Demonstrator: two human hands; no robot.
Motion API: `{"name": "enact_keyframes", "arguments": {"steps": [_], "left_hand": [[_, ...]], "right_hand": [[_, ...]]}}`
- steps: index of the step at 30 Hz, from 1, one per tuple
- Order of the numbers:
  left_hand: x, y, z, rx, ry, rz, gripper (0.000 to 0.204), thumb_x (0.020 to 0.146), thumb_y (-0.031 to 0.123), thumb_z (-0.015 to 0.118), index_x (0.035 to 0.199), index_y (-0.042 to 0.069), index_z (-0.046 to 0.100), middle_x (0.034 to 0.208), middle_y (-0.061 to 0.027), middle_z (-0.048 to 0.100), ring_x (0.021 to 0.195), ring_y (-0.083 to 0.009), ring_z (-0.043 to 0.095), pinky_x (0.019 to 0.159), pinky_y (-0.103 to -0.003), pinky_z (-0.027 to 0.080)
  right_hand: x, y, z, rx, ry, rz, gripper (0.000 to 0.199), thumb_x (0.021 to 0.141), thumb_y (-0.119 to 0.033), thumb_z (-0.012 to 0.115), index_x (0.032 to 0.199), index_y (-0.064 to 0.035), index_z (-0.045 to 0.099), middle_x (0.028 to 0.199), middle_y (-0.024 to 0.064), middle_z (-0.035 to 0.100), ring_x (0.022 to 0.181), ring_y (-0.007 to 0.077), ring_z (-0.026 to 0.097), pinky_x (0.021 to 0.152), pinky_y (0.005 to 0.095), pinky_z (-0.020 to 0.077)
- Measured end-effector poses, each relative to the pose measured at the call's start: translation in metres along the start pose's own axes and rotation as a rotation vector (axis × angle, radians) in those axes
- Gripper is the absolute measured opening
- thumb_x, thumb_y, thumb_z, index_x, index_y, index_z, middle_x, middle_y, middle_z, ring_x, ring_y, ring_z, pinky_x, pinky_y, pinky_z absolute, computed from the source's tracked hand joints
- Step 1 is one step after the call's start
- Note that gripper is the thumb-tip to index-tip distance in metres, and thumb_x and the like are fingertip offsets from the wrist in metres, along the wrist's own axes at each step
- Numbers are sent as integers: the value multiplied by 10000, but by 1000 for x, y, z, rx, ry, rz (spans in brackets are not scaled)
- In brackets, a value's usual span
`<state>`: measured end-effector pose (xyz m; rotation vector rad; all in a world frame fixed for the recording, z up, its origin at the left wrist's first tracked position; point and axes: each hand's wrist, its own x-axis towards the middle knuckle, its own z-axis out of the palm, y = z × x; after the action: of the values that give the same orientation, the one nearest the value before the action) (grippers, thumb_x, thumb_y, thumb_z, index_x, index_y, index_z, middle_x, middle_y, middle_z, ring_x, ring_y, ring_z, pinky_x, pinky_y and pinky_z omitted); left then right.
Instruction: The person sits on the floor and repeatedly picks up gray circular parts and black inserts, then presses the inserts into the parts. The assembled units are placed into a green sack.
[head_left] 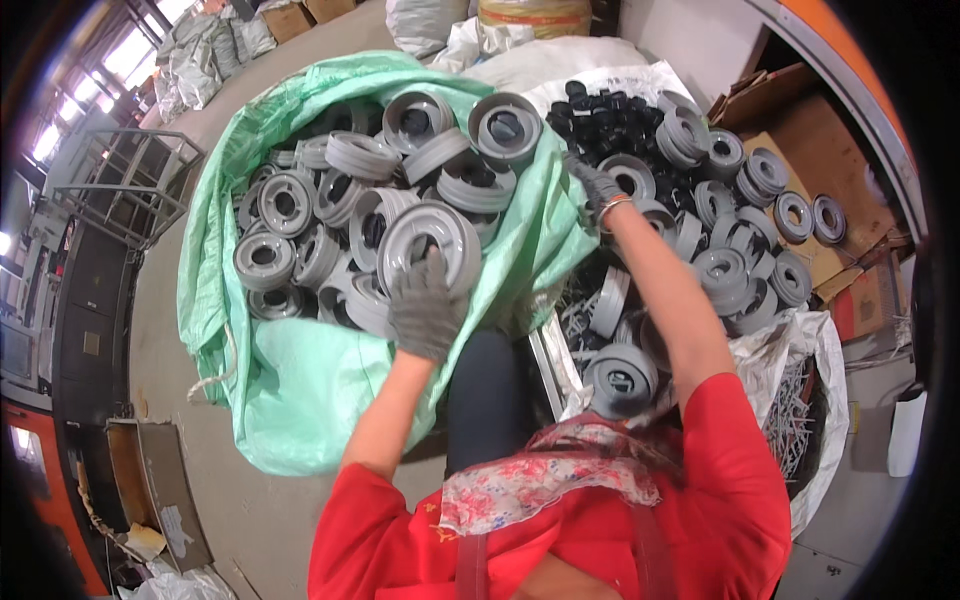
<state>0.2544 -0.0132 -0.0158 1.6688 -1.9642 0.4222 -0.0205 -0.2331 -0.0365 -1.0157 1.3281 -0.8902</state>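
Note:
My left hand [424, 312], in a grey glove, grips the near rim of a large grey plastic ring [398, 248], with its fingers reaching toward the centre hole. That ring lies on a heap of similar grey rings inside an open green woven bag [300, 385]. Some of them have black inserts in the middle. Also gloved in grey, my right hand [597, 187] is at the bag's right edge, beside a pile of black plastic caps [605, 125]. Its fingers are partly hidden, so I cannot tell whether it holds anything. A grey ring [630, 178] lies just right of it.
More grey rings [722, 268] are piled at the right, some on a cardboard box [850, 262]. A white sack [825, 375] of thin light sticks stands near right. At the left are a metal frame cart [125, 185] and an open box [165, 490]. Full sacks [425, 25] stand behind.

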Motion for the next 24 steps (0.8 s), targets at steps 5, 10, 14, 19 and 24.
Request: {"name": "enact_keyframes", "arguments": {"steps": [5, 10, 14, 19, 24], "left_hand": [[4, -10, 24, 14, 45, 102, 710, 711, 326, 682, 1288, -16, 451, 1018, -144, 581, 888, -305, 579, 847, -454, 443], [22, -25, 34, -45, 135, 177, 758, 688, 363, 707, 1285, -22, 444, 996, -166, 591, 874, -332, 579, 798, -441, 467], [78, -36, 24, -101, 266, 180, 819, 642, 382, 737, 1316, 29, 433, 995, -193, 583, 829, -346, 586, 741, -439, 486], [133, -53, 37, -348, 372, 128, 784, 649, 276, 748, 1319, 30, 425, 1156, -194, 542, 1021, -393, 524, 866, -471, 451], [66, -64, 110, -260, 317, 344, 481, 752, 185, 614, 1199, 32, 524, 1124, -158, 562, 1091, -342, 532, 984, -521, 376]], "right_hand": [[62, 26, 34, -998, 311, 19, 477, 718, -434, 626, 983, -43, 690, 1067, 212, 644, 984, 351, 618, 856, 398, 472], [38, -48, 44, -1709, 226, -697, 191, 786, -285, 565, 814, -163, 710, 881, 115, 686, 863, 255, 660, 690, 393, 493], [25, -165, 71, -1698, 440, -1302, 173, 741, -245, 578, 714, -124, 700, 728, 140, 666, 680, 294, 661, 577, 418, 492], [29, -189, 15, -1627, 454, -788, 217, 725, -264, 582, 802, -116, 720, 827, 148, 682, 743, 301, 660, 651, 395, 503], [7, -132, -29, -469, -89, -612, 184, 839, -222, 581, 885, -63, 663, 791, 60, 666, 749, 169, 652, 640, 323, 541]]}}
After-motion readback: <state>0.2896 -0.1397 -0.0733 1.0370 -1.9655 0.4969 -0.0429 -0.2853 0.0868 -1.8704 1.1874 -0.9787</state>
